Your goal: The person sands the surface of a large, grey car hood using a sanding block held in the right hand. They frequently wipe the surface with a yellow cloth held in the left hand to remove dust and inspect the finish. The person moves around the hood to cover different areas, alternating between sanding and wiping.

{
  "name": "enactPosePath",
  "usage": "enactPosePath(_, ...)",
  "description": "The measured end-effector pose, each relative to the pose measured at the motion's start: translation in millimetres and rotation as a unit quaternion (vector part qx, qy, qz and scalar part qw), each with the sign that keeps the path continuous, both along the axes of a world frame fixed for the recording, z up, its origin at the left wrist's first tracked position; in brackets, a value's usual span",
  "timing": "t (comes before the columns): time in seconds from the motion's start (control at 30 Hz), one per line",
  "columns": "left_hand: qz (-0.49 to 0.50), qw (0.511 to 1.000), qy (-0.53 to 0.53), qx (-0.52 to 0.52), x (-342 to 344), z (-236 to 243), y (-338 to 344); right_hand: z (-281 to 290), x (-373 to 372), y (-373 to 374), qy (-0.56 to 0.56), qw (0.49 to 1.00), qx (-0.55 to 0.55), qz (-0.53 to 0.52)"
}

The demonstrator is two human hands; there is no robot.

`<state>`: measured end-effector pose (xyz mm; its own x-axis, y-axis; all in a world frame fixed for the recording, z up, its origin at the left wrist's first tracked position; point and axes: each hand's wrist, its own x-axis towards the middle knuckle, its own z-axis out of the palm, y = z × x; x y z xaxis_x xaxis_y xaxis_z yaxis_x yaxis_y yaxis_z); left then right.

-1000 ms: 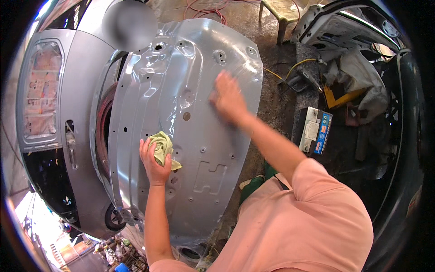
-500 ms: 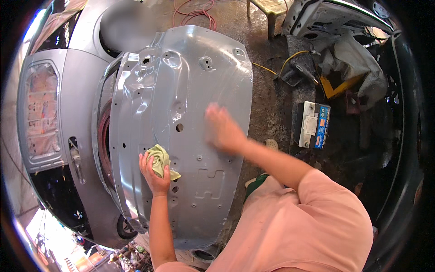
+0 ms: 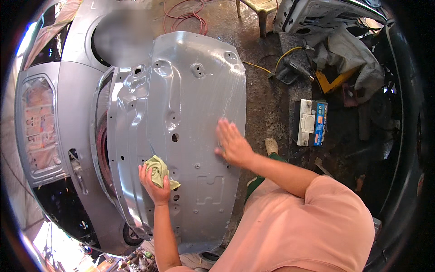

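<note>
A large grey sheet-metal panel (image 3: 210,104) with holes, pressed ridges and recesses lies below me. My left hand (image 3: 155,183) is closed round a crumpled pale green cloth (image 3: 158,170) on the panel's left half. My right hand (image 3: 232,145) rests flat on the right half of the panel, its fingers stretched out and slightly smeared by motion; I see nothing held in it. Wet-looking streaks show on the metal above this hand.
A silver car body (image 3: 74,104) with a papered window stands at left. Rightward are a car battery (image 3: 307,123), a dark power tool (image 3: 292,72), yellow cable, grey sheeting (image 3: 353,54) and a dark car at the rim. A plastic stool (image 3: 256,10) and red hose (image 3: 186,16) are behind the panel.
My right hand has moved down across the panel and its stretched fingers show more clearly. The panel and my left hand with the cloth sit lower in the view.
</note>
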<state>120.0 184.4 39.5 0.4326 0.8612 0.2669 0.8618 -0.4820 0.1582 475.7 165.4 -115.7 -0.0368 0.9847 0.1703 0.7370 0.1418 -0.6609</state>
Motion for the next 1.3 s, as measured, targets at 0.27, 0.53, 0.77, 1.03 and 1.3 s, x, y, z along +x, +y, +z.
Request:
enactPosePath(0.27, -0.023, 1.0, 0.001, 0.017, 13, 6, 21, -39, 109, 184, 0.003, 0.962, -0.057, -0.268)
enactPosePath(0.53, 0.021, 1.0, -0.006, 0.003, -2, 8, -5, 30, -28, -11, 0.004, 0.998, -0.026, 0.052)
enactPosePath(0.77, -0.026, 0.999, -0.037, 0.024, 15, 9, 17, -24, 80, 152, 0.004, 0.978, -0.04, -0.204)
enactPosePath(1.03, -0.042, 0.992, 0.033, 0.118, -9, -8, 0, 23, -48, 8, -0.062, 0.995, 0.021, 0.081)
enactPosePath(1.3, 0.003, 0.995, 0.07, 0.064, 74, 16, 10, -37, 96, 124, -0.031, 0.985, -0.007, -0.171)
